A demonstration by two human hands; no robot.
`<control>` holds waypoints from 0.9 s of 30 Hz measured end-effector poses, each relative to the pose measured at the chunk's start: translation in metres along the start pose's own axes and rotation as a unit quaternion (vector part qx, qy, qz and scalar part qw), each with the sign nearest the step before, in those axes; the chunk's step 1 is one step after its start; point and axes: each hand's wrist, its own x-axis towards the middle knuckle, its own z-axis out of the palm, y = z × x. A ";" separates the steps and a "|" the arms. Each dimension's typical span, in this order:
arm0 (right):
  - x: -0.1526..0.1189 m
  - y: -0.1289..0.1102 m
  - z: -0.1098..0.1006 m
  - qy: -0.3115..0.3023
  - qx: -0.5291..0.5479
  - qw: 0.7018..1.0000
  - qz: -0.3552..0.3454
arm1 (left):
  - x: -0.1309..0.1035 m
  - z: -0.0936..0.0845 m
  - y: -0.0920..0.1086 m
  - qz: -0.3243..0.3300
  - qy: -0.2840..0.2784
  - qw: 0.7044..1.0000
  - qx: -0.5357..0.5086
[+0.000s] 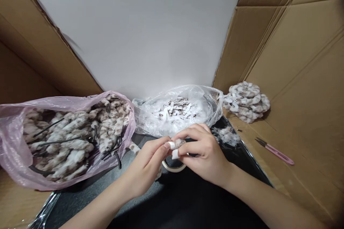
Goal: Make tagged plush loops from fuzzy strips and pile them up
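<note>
My left hand (152, 161) pinches a small white piece (171, 145) at the end of a furry strip. My right hand (202, 150) has its fingers closed around the furry strip (179, 143), and a second white tab (175, 154) shows below it by the fingertips. Behind and beneath the hands lies a round white ring (174, 169), partly hidden. Part of a furry length (134, 147) emerges to the left of my left hand.
A pink bag (131, 114) of furry strips with dark cords lies left. Centre back is a clear bag (145, 123) of white-and-metal pieces. At right are a furry bundle (248, 102), loose fluff (227, 136) and pink snips (279, 152). Cardboard walls (303, 89) flank the black surface (196, 200).
</note>
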 end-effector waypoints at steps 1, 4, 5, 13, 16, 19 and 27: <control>0.000 -0.001 0.001 0.015 0.000 1.000 -0.007 | 0.000 0.000 0.001 0.007 -0.002 1.000 0.018; -0.002 -0.007 0.003 0.056 0.004 0.998 -0.026 | 0.001 0.002 0.006 0.024 -0.008 0.997 0.069; -0.002 -0.008 0.004 0.066 0.007 0.997 -0.030 | 0.001 0.002 0.007 0.027 -0.009 0.997 0.078; -0.010 -0.003 0.017 0.115 -0.032 0.993 -0.019 | -0.002 0.001 0.007 0.014 -0.015 0.999 -0.028; -0.011 0.003 0.021 0.120 -0.033 0.992 -0.014 | 0.000 0.001 0.009 0.002 -0.017 0.999 -0.037; -0.011 0.009 0.022 0.115 -0.035 0.993 -0.011 | 0.001 0.000 0.011 -0.005 -0.014 0.999 -0.041; -0.009 0.012 0.018 0.087 -0.034 0.995 -0.023 | 0.003 -0.007 0.007 0.027 -0.017 0.998 0.053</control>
